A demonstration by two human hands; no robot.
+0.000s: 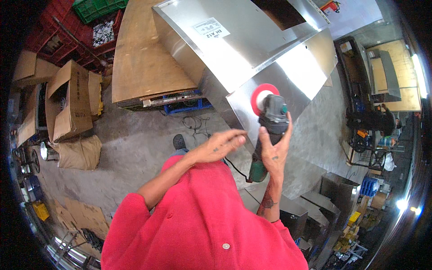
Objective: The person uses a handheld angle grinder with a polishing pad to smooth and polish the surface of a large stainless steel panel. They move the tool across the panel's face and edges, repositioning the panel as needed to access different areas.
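Observation:
My right hand (275, 150) is wrapped round the body of a black and green angle grinder (274, 118), thumb along its near side. A red-rimmed disc with a white centre (264, 97) sits on its head, against or just over the shiny sloping face of a sheet-metal housing (297, 72); I cannot tell whether it touches. My left hand (220, 146) holds nothing. Its fingers stretch out toward the near edge of the metal, their tips at or close to that edge. A black cord (238, 170) runs from the grinder's rear end toward my body.
The housing rests by a wooden-topped table (144, 58). Cardboard boxes (69, 101) stand at left, with red and green crates (96, 11) behind. Loose cable (195, 123) lies on the concrete floor. Several metal boxes (310, 207) stand at lower right.

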